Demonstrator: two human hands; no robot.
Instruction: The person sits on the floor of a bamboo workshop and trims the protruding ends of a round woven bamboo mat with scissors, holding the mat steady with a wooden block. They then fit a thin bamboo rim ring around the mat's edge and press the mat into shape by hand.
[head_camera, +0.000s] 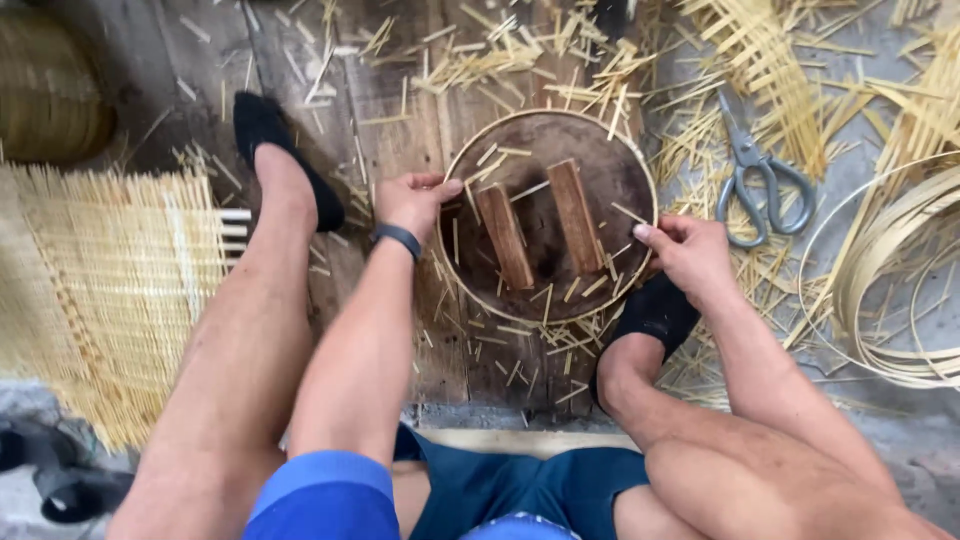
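A round dark wooden disc (545, 250) with two reddish wood blocks lies on the plank floor, ringed by a thin bamboo hoop (505, 124). My left hand (412, 200) grips the hoop's left rim, a dark band on its wrist. My right hand (685, 252) pinches the hoop's right rim. My bare legs and black slippers frame the disc on both sides.
Grey scissors (760, 180) lie to the right among bamboo offcuts. A woven bamboo mat (110, 290) sits at left, with a woven basket (45, 90) at top left. Coiled bamboo strips (880, 290) lie at far right. Splinters litter the planks.
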